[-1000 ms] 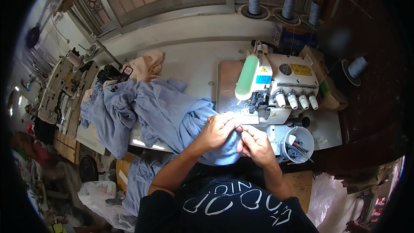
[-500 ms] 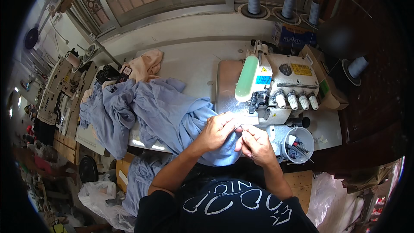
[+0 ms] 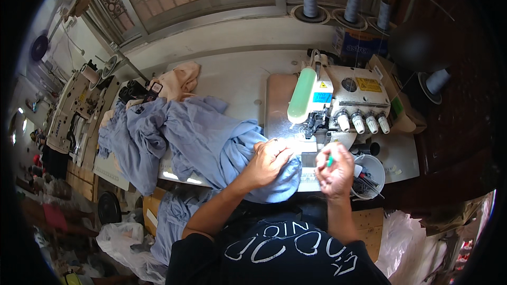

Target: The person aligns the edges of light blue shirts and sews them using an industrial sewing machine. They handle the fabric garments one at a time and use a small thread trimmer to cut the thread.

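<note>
While the left hand (image 3: 270,163) bunches the blue cloth (image 3: 208,140) between thumb and fingers, the right hand (image 3: 336,171) stands apart from it, its fingers curled around something small and green (image 3: 330,161), too little of which shows to tell what it is. The cloth lies in loose folds across the front of the table (image 3: 232,74), running from its left end to the left hand, with its near end drooping over the front edge. Just beyond the hands is a sewing machine (image 3: 364,92), with a green tube (image 3: 302,95) at its left side and four white knobs along its front. A bright light falls on the left fingertips. Next to the right wrist sits a pale tub (image 3: 376,165) with scraps and a slim tool inside. Peach cloth (image 3: 179,79) lies behind the blue heap, and three thread cones (image 3: 353,8) stand in a row at the back.
</note>
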Demonstrator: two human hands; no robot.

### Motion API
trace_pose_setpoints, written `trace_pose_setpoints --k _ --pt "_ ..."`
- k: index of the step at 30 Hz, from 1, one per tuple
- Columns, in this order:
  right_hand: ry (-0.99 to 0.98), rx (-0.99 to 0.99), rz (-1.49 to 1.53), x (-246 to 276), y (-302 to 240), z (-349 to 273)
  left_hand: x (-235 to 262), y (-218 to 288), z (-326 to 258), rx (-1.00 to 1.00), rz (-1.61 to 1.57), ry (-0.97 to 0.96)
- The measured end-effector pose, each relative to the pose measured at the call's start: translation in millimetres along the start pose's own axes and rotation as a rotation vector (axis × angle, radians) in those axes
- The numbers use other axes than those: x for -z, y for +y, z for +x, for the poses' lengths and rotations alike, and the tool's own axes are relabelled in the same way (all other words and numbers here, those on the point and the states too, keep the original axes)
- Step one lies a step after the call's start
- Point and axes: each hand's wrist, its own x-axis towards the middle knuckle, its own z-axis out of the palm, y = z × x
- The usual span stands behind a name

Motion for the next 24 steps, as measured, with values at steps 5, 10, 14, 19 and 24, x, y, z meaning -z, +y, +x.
trace_pose_setpoints --k 5,10,14,19,24 --pt "-0.108 0.164 -0.816 -2.8 5.1 9.7 -2.4 0.2 6.2 -0.115 0.047 0.059" --pt "-0.102 0.145 -1.089 -0.7 7.6 21.2 -5.8 0.9 9.0 -0.158 0.082 0.074" --pt "-0.062 0.221 -1.048 16.1 19.5 26.5 -16.5 -6.6 13.9 -0.148 0.147 0.118" --pt "0.026 0.4 -1.389 15.7 18.1 24.7 -24.6 -5.8 21.4 -0.12 0.14 0.209" --pt "0.142 0.501 -1.487 16.5 16.7 23.3 -27.6 -8.4 26.7 -0.108 0.049 0.214"
